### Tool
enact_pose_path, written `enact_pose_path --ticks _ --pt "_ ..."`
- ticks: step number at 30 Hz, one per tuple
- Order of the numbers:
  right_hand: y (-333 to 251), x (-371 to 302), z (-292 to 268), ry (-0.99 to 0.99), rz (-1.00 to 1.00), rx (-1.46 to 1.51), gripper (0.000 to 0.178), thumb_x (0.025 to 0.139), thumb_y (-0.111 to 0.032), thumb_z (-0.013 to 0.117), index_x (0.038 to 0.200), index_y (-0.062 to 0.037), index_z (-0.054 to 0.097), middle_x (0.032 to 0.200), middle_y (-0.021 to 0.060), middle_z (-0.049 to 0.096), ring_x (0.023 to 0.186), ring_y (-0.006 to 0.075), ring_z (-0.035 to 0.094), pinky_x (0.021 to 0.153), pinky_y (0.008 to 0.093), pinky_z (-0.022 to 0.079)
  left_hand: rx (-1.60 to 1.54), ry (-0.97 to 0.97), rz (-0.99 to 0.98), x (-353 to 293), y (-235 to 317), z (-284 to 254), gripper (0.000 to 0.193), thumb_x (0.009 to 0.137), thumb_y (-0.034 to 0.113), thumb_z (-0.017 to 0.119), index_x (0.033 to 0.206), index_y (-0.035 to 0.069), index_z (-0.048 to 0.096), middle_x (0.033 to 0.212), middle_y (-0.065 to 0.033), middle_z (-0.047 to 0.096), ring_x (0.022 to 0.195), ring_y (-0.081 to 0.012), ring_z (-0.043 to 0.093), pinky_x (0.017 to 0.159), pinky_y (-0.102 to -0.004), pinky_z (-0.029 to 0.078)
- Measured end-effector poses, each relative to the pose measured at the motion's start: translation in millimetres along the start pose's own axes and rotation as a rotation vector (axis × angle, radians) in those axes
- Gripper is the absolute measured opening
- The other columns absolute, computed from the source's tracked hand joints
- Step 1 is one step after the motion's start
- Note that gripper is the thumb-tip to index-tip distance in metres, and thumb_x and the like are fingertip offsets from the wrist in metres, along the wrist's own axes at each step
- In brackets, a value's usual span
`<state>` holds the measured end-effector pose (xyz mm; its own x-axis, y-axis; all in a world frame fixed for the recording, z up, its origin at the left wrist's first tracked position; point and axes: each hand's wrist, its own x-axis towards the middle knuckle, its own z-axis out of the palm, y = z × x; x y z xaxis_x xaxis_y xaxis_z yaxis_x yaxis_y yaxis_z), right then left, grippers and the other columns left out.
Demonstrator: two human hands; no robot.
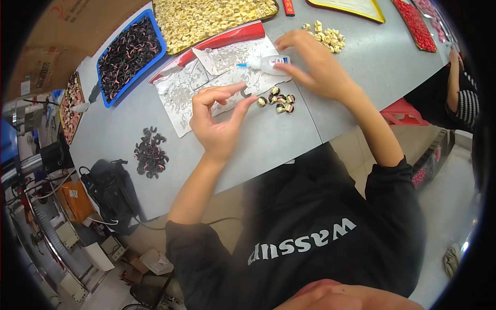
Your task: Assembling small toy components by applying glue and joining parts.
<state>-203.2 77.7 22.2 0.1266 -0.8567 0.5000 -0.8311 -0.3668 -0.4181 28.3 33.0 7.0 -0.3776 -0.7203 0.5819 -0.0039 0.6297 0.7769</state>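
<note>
Dark crescent piece (245, 92) — at the fingertips of the left hand (216, 121), pinched between thumb and forefinger over the lower edge of a white board (178, 93). Grip narrow; the other fingers curl in toward the palm.

Right hand (326, 75) spread wide, thumb and forefinger well apart. Its thumb tip overlaps the end of a white squeeze bottle (268, 63), which lies on its side, blue tip pointing left; cannot tell whether thumb and bottle touch.

Between the hands, on the grey table (281, 140): a small cluster of cream-and-black pieces (280, 106), just beside the left thumb. Board smudged grey, with a red strip along its far edge.

Farther out, left side — loose heap of dark crescents (151, 154) on bare tabletop; beyond it a blue-rimmed tray (164, 37) full of black and pink crescents. A black bag (111, 188) sits at the table's left edge.

Far side: large tray of cream cubes (217, 21); loose pile of cream pieces (328, 40) past the right hand; yellow-rimmed tray (383, 15); tray of red pieces (417, 28) toward the right. Another person's striped sleeve (467, 106) at far right, near a red stool (400, 114).
</note>
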Motion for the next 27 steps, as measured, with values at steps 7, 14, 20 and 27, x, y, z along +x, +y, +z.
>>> enact_pose_path --ticks 7,14,20,27 --pt "50.1 14.4 -29.8 -0.052 0.196 -0.391 0.021 0.083 -0.018 0.067 0.096 -0.0020 0.064 0.097 0.0092 0.061 0.094 0.0271 0.053 0.082 0.0363 0.045 0.028 0.070 -0.010 1.1 -2.6 2.8 0.041 0.070 0.008 0.082 0.091 0.008 0.047 0.090 -0.0072 0.071 0.076 -0.0133 0.057 0.065 -0.0245 0.042" --pt "52.3 33.0 -34.0 -0.291 0.328 -0.407 0.015 0.085 -0.010 0.064 0.097 -0.0027 0.066 0.085 0.0075 0.063 0.090 0.0208 0.056 0.082 0.0323 0.048 0.043 0.031 0.063 4.1 3.3 -1.8 0.043 0.070 -0.002 0.080 0.093 0.008 0.045 0.092 -0.0135 0.069 0.083 -0.0163 0.057 0.074 -0.0280 0.043" --pt "21.0 45.8 -30.5 -0.063 0.353 0.391 0.016 0.087 -0.008 0.062 0.100 0.0005 0.064 0.089 0.0051 0.064 0.089 0.0140 0.059 0.081 0.0262 0.049 0.097 0.056 0.146 5.0 0.2 -5.3 0.043 0.068 -0.001 0.081 0.092 0.008 0.047 0.090 -0.0131 0.070 0.082 -0.0177 0.057 0.077 -0.0292 0.043" --pt "-32.7 38.2 3.6 -0.161 0.237 1.044 0.017 0.081 -0.001 0.070 0.097 0.0013 0.066 0.095 0.0050 0.065 0.083 0.0082 0.061 0.070 0.0210 0.050 0.199 0.185 0.320 10.3 -0.7 -7.5 0.040 0.064 0.009 0.084 0.087 0.008 0.052 0.087 -0.0064 0.071 0.073 -0.0192 0.056 0.064 -0.0276 0.046"
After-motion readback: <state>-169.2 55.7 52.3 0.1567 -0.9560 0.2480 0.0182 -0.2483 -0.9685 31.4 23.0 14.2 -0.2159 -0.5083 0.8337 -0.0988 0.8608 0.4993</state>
